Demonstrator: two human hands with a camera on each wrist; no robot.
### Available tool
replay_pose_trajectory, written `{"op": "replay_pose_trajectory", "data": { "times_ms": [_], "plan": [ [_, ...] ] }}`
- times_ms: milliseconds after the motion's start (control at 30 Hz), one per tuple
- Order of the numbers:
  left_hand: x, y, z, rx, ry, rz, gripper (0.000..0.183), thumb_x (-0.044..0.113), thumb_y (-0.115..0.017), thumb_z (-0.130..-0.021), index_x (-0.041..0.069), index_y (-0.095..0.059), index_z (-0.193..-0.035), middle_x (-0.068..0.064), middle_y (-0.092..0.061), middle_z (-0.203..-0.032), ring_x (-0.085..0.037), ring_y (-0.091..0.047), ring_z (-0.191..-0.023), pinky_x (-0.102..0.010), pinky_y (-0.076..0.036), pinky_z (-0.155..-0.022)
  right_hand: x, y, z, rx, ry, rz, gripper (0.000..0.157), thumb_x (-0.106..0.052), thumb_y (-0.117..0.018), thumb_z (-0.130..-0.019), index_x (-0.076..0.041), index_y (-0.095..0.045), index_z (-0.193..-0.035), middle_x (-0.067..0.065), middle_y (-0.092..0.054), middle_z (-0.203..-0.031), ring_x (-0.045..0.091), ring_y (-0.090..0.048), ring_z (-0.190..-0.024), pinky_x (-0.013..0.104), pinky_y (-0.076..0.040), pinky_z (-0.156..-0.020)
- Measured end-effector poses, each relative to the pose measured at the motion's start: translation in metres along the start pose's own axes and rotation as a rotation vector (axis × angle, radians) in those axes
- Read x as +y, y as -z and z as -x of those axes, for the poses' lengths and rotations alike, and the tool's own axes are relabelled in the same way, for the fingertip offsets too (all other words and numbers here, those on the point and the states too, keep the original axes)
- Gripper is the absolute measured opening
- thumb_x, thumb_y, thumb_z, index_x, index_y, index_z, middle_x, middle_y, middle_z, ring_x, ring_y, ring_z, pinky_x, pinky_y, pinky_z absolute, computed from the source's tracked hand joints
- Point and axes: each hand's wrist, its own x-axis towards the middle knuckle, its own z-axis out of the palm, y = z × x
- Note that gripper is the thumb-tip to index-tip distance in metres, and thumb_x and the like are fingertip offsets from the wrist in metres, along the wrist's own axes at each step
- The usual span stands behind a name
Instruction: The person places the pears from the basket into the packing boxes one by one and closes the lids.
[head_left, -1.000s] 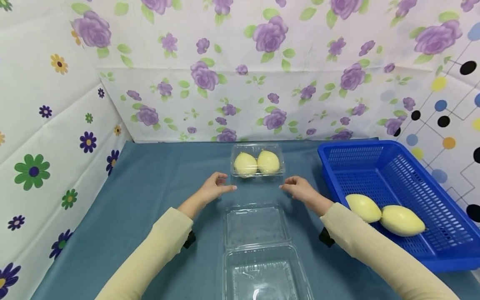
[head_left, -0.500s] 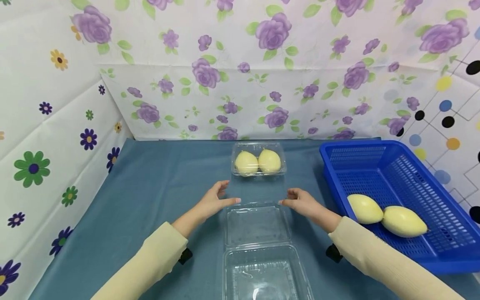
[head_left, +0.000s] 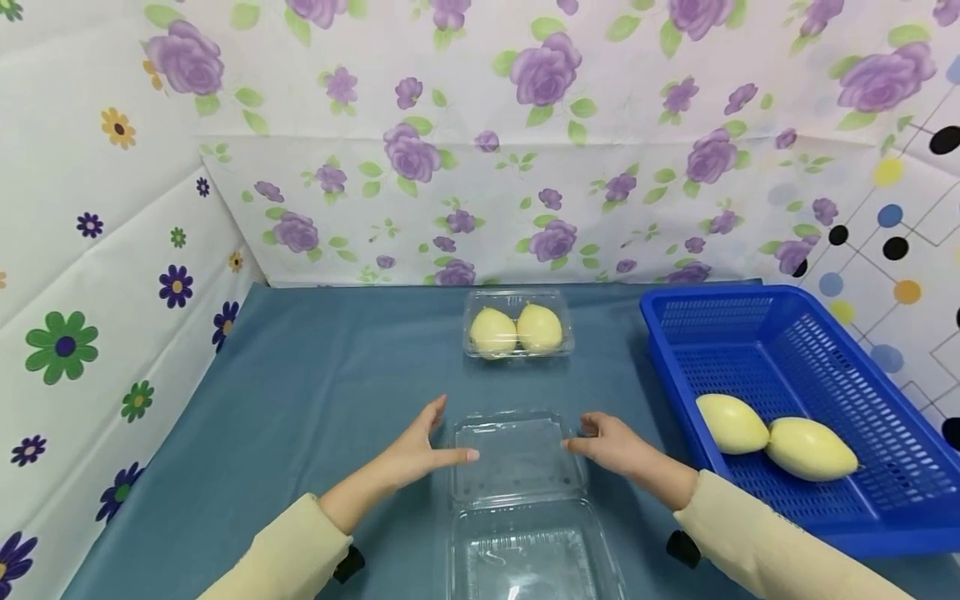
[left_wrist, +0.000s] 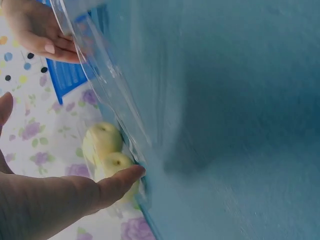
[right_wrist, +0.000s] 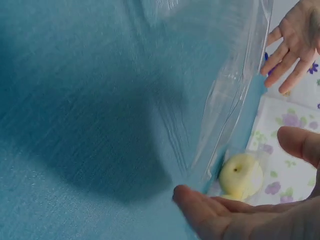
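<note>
An unfolded clear plastic clamshell box (head_left: 517, 457) lies on the blue-grey cloth, its lid half away from me and its deeper base half close to me. Beside the lid's left edge is my left hand (head_left: 411, 454), thumb toward the lid and fingers spread from it. My right hand (head_left: 618, 447) stands at the right edge, fingers loosely bent and apart from the thumb. Both hands hold nothing. In the left wrist view the clear box edge (left_wrist: 107, 75) runs past the left thumb and fingers. A similar edge (right_wrist: 232, 100) shows in the right wrist view.
A closed clear box (head_left: 480, 346) with two pale yellow fruits (head_left: 540, 327) stands farther back, near the flowered backdrop (head_left: 322, 100). On the right, a blue plastic basket (head_left: 667, 367) holds two pale yellow oval fruits (head_left: 812, 450).
Both hands have drawn back toward me, from in front of the closed box to either side of the unfolded box's lid. The boxes and basket stay where they were.
</note>
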Motion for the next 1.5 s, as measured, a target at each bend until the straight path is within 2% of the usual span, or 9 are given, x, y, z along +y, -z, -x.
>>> {"op": "replay_pose_trajectory", "data": {
  "times_ms": [200, 400, 633, 900, 1033, 1233, 1500],
  "plan": [
    [0.004, -0.009, 0.015, -0.020, 0.101, 0.044, 0.095, 0.044, -0.065, -0.087, -0.001, -0.012, -0.151, -0.026, -0.017, -0.155, -0.046, -0.022, -0.140, -0.063, -0.026, -0.107, 0.002, -0.003, 0.010, 0.007, -0.016, 0.017, 0.071, -0.025, -0.059, -0.093, 0.017, -0.027, -0.140, 0.036, -0.036, -0.141, 0.051, -0.037, -0.128, 0.056, -0.041, -0.098],
    [0.005, -0.011, 0.020, -0.043, 0.178, 0.161, 0.087, 0.049, -0.048, -0.094, -0.007, -0.010, -0.149, -0.031, -0.014, -0.153, -0.048, -0.023, -0.137, -0.061, -0.033, -0.105, 0.003, -0.005, 0.016, -0.029, -0.020, 0.004, 0.070, -0.026, -0.060, -0.092, 0.021, -0.032, -0.135, 0.038, -0.040, -0.137, 0.051, -0.040, -0.125, 0.056, -0.042, -0.097],
    [0.006, -0.010, 0.026, -0.073, 0.249, 0.288, 0.086, 0.054, -0.045, -0.095, -0.008, -0.015, -0.147, -0.031, -0.012, -0.151, -0.051, -0.023, -0.136, -0.063, -0.038, -0.098, 0.002, -0.005, 0.019, -0.093, -0.068, -0.053, 0.068, -0.026, -0.059, -0.093, 0.022, -0.032, -0.134, 0.039, -0.038, -0.137, 0.049, -0.045, -0.122, 0.050, -0.049, -0.091],
    [0.006, -0.013, 0.033, -0.120, 0.228, 0.335, 0.086, 0.054, -0.042, -0.096, -0.011, -0.012, -0.146, -0.035, -0.016, -0.149, -0.053, -0.023, -0.135, -0.066, -0.040, -0.094, 0.003, -0.006, 0.022, -0.145, -0.109, -0.133, 0.067, -0.025, -0.058, -0.093, 0.022, -0.033, -0.133, 0.034, -0.048, -0.129, 0.037, -0.058, -0.108, 0.046, -0.053, -0.087],
    [0.006, -0.013, 0.032, -0.122, 0.230, 0.336, 0.086, 0.053, -0.041, -0.096, -0.011, -0.011, -0.146, -0.036, -0.015, -0.149, -0.053, -0.022, -0.136, -0.065, -0.039, -0.095, 0.003, -0.005, 0.022, -0.161, -0.110, -0.138, 0.067, -0.025, -0.057, -0.094, 0.022, -0.032, -0.135, 0.035, -0.045, -0.132, 0.036, -0.057, -0.108, 0.046, -0.052, -0.087],
    [0.010, -0.012, 0.030, -0.135, 0.208, 0.323, 0.086, 0.052, -0.040, -0.097, -0.011, -0.009, -0.146, -0.037, -0.012, -0.150, -0.051, -0.020, -0.137, -0.063, -0.033, -0.103, 0.004, -0.001, 0.024, -0.178, -0.099, -0.158, 0.069, -0.025, -0.056, -0.095, 0.022, -0.028, -0.136, 0.037, -0.041, -0.135, 0.039, -0.054, -0.112, 0.047, -0.050, -0.090],
    [0.012, -0.014, 0.027, -0.107, 0.184, 0.288, 0.085, 0.054, -0.039, -0.097, -0.010, -0.012, -0.146, -0.036, -0.015, -0.150, -0.049, -0.023, -0.137, -0.060, -0.031, -0.107, 0.003, 0.002, 0.024, -0.165, -0.080, -0.168, 0.070, -0.024, -0.055, -0.095, 0.023, -0.026, -0.137, 0.037, -0.041, -0.135, 0.042, -0.050, -0.117, 0.048, -0.050, -0.092]
  ]
}}
